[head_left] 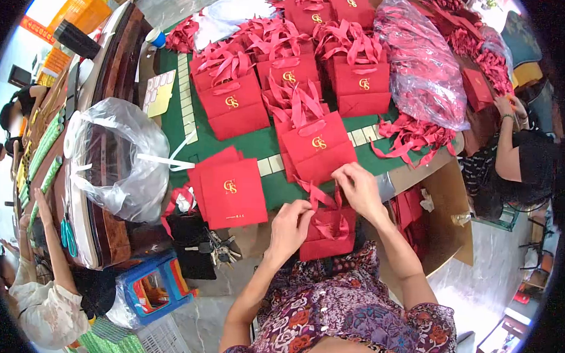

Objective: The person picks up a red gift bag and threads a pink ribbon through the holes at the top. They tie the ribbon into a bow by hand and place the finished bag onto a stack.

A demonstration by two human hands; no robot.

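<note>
A red paper gift bag (327, 245) with ribbon handles rests at my lap, against the table's front edge. My left hand (291, 226) is closed in a pinch on the bag's red ribbon (318, 195), at its left side. On the other side my right hand (360, 190) pinches the ribbon too, fingertips together, close to the bottom edge of a standing red bag (319, 146) with a gold logo. Left of my hands lie flat red bags (234, 193), overlapping, with the gold logo facing up.
Several rows of red bags (232, 103) stand on the green mat (230, 151). Loose red ribbons (414, 136) lie beside a plastic-wrapped bundle (420, 63). A clear plastic bag (118, 164) hangs at left, above keys (223, 248). Other people (514, 147) work on both sides.
</note>
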